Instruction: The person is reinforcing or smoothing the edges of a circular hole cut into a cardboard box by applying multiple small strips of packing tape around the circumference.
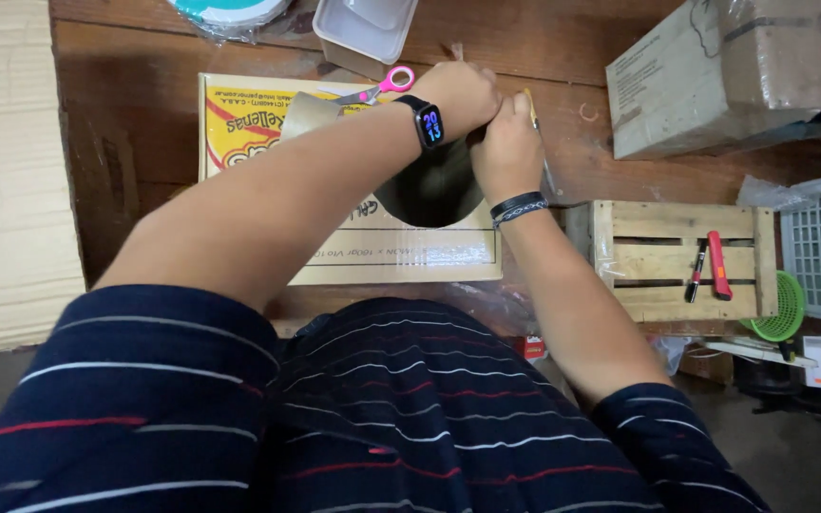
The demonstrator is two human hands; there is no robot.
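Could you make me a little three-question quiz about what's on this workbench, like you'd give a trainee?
1. True or false: the pink-handled scissors lie on the flattened yellow cardboard box.
2. Which lies on the small wooden crate? A) a red utility knife B) a roll of tape C) a spoon
3. Fill in: the left hand wears a smartwatch, and the right hand wears a dark ____ on its wrist.

Key: 1 true. 2 A; a black marker lies beside the knife. 3 wristband.
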